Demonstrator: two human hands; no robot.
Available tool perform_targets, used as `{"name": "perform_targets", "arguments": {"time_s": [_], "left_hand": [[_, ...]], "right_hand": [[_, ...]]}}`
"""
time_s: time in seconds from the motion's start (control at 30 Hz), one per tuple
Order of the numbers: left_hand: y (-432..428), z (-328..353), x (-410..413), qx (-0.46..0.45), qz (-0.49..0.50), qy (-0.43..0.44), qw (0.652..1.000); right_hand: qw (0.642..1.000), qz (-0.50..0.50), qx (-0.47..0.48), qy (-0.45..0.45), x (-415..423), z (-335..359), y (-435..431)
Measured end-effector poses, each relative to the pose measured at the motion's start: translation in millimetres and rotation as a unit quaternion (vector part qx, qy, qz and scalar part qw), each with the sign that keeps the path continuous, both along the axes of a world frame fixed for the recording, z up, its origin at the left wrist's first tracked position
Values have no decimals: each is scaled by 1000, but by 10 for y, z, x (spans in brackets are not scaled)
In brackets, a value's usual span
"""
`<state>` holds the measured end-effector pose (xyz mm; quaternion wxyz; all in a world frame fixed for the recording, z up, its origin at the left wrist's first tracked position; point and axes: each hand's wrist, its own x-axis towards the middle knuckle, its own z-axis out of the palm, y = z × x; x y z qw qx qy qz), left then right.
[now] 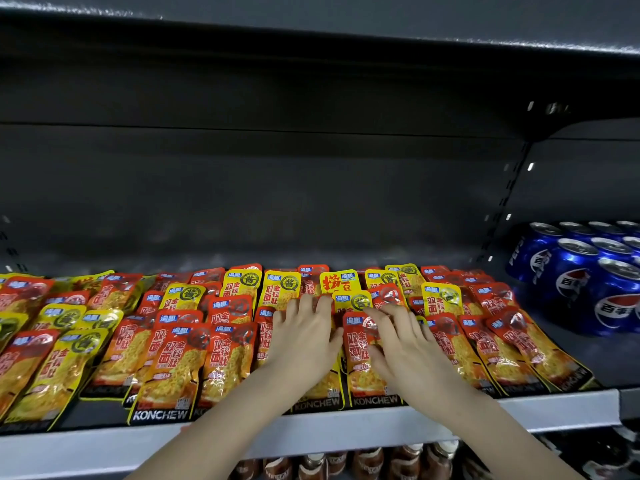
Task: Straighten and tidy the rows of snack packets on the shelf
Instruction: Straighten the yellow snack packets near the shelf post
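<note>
Mid-row squaring: left hand (pixel 304 336) and right hand (pixel 401 341), flat, slightly apart, press snack packets (pixel 173 362); next, probably nudge skewed ones straight.

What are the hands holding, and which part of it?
Nothing is really held. The left hand lies flat on the snack packets, and the right hand rests open on the top of a red packet.
</note>
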<state>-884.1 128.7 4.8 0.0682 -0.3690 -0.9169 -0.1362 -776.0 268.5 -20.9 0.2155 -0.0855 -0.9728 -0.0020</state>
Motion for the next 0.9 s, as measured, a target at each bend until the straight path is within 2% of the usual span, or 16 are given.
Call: {"name": "perform_targets", "arguments": {"time_s": [0.1, 0.2, 0.33, 0.5, 0.63, 0.77, 0.9], "left_hand": [[34, 14, -1, 0, 6, 1, 1000], [86, 34, -30, 7, 9, 4, 1000], [185, 78, -103, -2, 9, 7, 1000], [317, 98, -178, -16, 30, 2, 999], [379, 92, -219, -3, 52, 6, 999], [423, 83, -251, 41, 71, -16, 996], [457, 100, -268, 119, 84, -66, 987]], "right_hand": [[999, 9, -10, -32, 3, 48, 32], [995, -3, -59, -76, -43, 159, 92], [995, -32, -92, -37, -231, 254, 181], [975, -69, -210, -31, -559, 283, 279], [961, -83, -255, -72, -710, 342, 309], [953, -84, -274, -95, -786, 352, 342], [948, -66, -305, -58, -771, 345, 376]]}}
